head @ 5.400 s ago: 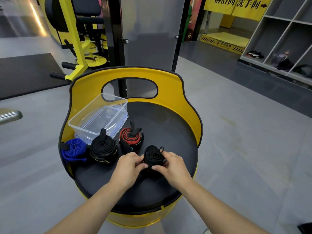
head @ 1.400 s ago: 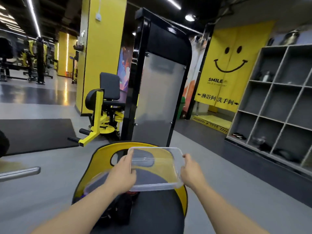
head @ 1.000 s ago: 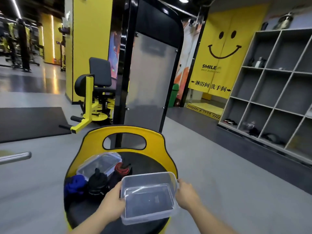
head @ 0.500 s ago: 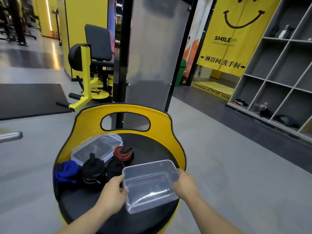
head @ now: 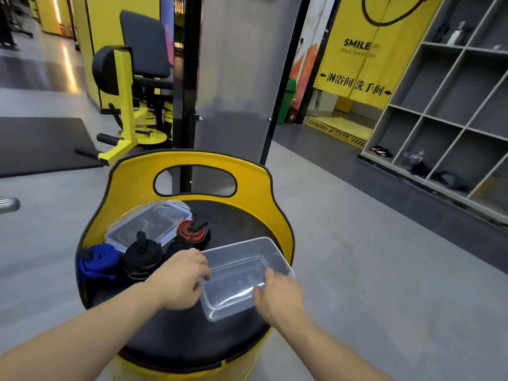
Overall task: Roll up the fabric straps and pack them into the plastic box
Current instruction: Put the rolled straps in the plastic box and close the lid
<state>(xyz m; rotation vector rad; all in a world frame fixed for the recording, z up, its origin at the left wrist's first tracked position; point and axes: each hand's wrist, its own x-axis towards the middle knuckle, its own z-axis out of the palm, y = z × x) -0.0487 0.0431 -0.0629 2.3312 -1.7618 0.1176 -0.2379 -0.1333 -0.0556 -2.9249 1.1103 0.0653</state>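
The clear plastic box [head: 244, 276] stands empty on the black round seat [head: 236, 221], right of centre. My left hand [head: 178, 279] grips its left rim with curled fingers. My right hand [head: 277, 295] is blurred at the near right corner, thumb over the rim. Rolled straps lie in a row to the left of the box: a blue one [head: 96, 262], a large black one [head: 143, 257], and a red and black one [head: 192, 232]. A smaller black roll [head: 178, 246] is half hidden behind my left hand.
The box's clear lid [head: 149, 224] lies flat at the back left of the seat. A yellow backrest [head: 255, 188] with an oval cutout curves round the seat's far side. Gym machines stand behind it, grey shelving [head: 450, 105] to the right, grey floor all round.
I lifted the box off its lid and brought it down onto the seat's right side. Since half a second ago my right hand slid from the right wall to the near corner.
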